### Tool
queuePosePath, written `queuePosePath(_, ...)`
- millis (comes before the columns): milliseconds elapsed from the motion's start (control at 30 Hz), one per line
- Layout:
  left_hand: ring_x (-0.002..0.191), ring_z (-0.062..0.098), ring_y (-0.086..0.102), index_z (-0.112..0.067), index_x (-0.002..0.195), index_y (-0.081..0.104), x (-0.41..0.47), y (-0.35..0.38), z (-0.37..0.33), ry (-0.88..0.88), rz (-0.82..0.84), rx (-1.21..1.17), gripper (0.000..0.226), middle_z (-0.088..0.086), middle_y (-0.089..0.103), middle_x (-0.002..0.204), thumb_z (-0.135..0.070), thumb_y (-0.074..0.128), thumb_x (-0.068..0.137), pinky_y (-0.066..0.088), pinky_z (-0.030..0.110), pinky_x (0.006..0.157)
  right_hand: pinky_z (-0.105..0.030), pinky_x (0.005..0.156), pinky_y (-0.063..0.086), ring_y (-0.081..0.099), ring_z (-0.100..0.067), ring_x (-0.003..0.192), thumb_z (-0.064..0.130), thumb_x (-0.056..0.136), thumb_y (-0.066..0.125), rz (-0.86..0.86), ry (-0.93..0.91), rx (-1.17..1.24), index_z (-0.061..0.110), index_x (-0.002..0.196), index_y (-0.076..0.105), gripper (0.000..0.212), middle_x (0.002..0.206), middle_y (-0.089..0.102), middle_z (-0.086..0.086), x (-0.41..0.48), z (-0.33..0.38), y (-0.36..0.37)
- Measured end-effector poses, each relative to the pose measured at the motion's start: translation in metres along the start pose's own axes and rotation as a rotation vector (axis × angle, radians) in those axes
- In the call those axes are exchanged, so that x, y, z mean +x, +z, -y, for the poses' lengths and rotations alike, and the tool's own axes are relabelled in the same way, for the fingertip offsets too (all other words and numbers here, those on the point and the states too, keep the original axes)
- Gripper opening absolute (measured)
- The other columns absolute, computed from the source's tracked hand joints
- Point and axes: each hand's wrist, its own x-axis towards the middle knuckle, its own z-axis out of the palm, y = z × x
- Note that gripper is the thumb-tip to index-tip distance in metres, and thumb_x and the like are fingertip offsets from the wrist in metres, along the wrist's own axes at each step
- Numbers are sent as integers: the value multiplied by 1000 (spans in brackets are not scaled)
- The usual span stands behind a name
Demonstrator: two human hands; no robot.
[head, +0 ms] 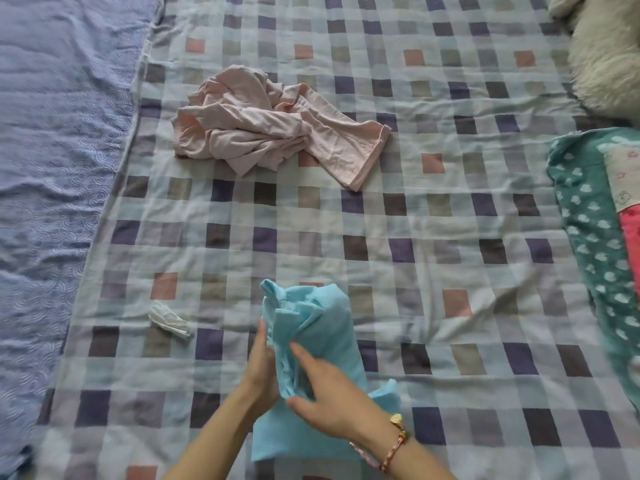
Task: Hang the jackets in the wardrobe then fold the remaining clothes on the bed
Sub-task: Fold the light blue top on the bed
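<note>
A light blue garment [322,327] is bunched up near the front of the checked bedspread [433,237]. My left hand [258,368] presses against its left side with straight fingers. My right hand [332,400], with a braided bracelet at the wrist, grips the cloth from the right, fingers sunk into the folds. A crumpled pale pink garment [263,128] lies farther back on the bed, one leg or sleeve stretched to the right.
A small crumpled white piece [169,320] lies left of the blue garment. A teal heart-patterned blanket [588,230] lies along the right edge. A fluffy cream plush [606,53] sits at the back right. A blue patterned sheet [52,168] covers the left side.
</note>
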Motion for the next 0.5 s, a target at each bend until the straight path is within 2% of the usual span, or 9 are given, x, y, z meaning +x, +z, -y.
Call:
queuePosePath(67,88,33,66,-5,104,66,2,-27,-1,-35,-95,-10,88,21,67,103,-75,18,81,53,38,70,-26,109,27,35,-19,133,37,91,52,95,19,42,24,149,18,68,144,38,-6,9,10,24)
queuePosePath(100,87,30,65,-7,107,63,2,-41,-3,-33,-149,59,87,18,68,102,-78,21,77,50,38,70,-26,107,29,38,-18,131,38,93,50,63,-3,-1,20,145,29,59,141,41,-4,12,11,35)
queuePosePath(133,87,27,66,-10,111,60,2,-49,-4,-28,-164,133,86,14,69,102,-80,28,74,49,37,69,-26,101,37,47,-17,123,36,93,47,-72,-46,-85,19,135,42,46,132,50,-2,13,8,40)
queuePosePath(200,87,22,68,-14,118,55,1,-46,-5,17,-167,301,91,9,70,102,-83,55,58,53,33,68,-24,73,51,63,-13,87,28,84,47,-375,-86,-230,25,103,59,23,96,64,6,7,-7,41)
queuePosePath(267,90,19,68,-13,122,48,1,-35,2,100,-172,456,103,7,68,106,-64,82,40,54,27,67,-22,60,50,63,-10,71,24,65,57,-520,-7,-293,29,89,62,26,82,63,12,-1,-30,43)
queuePosePath(300,91,17,67,-12,121,46,1,-26,7,169,-181,512,97,4,66,106,-51,88,43,54,23,69,-23,63,52,64,-11,75,23,59,60,-540,35,-307,29,95,62,36,88,65,10,-4,-42,44)
queuePosePath(367,92,16,65,-10,112,50,5,-4,13,326,-242,592,68,1,66,101,-30,86,59,52,18,70,-26,82,50,61,-14,99,24,65,57,-522,5,-323,29,112,54,48,110,64,1,-10,-57,47)
queuePosePath(434,85,17,62,-8,100,55,8,21,7,446,-329,630,29,-2,64,87,-19,72,80,47,10,64,-33,101,32,44,-17,121,26,78,46,-549,-77,-373,27,125,47,47,132,52,-5,-7,-59,48)
queuePosePath(501,79,13,58,-12,92,58,16,30,-5,509,-338,618,4,-4,61,81,-15,55,93,46,10,64,-42,106,20,30,-21,135,32,90,37,-558,-56,-417,27,137,39,47,145,37,-5,2,-56,48)
